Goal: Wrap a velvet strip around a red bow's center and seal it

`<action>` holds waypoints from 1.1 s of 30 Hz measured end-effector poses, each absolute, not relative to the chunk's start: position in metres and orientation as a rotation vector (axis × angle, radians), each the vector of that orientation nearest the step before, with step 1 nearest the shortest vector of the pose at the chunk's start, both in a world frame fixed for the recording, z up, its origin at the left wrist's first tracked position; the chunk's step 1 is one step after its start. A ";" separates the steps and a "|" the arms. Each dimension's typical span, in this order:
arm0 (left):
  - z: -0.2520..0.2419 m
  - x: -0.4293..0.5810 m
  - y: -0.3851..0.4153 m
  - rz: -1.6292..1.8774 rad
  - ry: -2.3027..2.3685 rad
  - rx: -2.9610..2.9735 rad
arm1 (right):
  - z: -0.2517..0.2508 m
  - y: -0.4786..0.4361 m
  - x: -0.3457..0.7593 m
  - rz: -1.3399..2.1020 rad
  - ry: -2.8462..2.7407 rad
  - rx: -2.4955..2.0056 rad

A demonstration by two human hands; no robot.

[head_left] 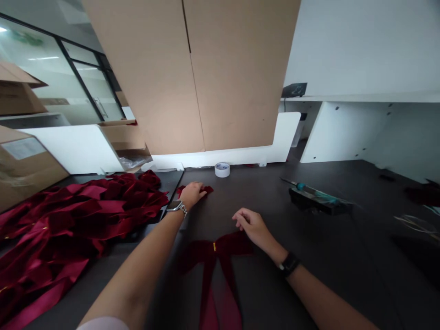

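A dark red velvet bow (pixel 237 245) lies on the dark table in front of me, its two tails pointing toward me and a small gold band (pixel 214 247) at its centre. My left hand (pixel 192 195) reaches to the far side of the table, over small dark red velvet pieces (pixel 208 189). Its thumb stands apart from the fingers, which partly cover the fabric. Just above the bow's right loop hovers my right hand (pixel 252 224), fingers curled in, with nothing visible in them.
Heaped red velvet bows (pixel 103 201) cover the table's left side. A tape roll (pixel 222 170) stands near the white divider, below a tall cardboard sheet (pixel 206 91). To the right, a soldering-iron-like tool with a teal part (pixel 300 186) rests on a black holder (pixel 319 201).
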State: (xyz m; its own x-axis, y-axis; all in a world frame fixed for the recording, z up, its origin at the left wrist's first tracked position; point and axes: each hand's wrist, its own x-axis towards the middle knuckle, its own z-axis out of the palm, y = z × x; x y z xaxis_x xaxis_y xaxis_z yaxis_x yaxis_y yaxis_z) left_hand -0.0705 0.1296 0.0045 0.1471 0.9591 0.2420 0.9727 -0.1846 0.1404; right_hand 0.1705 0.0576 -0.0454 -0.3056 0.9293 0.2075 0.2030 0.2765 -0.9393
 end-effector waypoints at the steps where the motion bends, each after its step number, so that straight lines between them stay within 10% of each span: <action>1: 0.003 -0.070 0.132 -0.405 -1.971 -2.339 | -0.045 0.058 0.170 1.085 -1.712 -1.046; 33: 0.005 -0.089 0.137 -0.326 -1.951 -2.366 | -0.029 0.047 0.169 1.075 -1.809 -1.020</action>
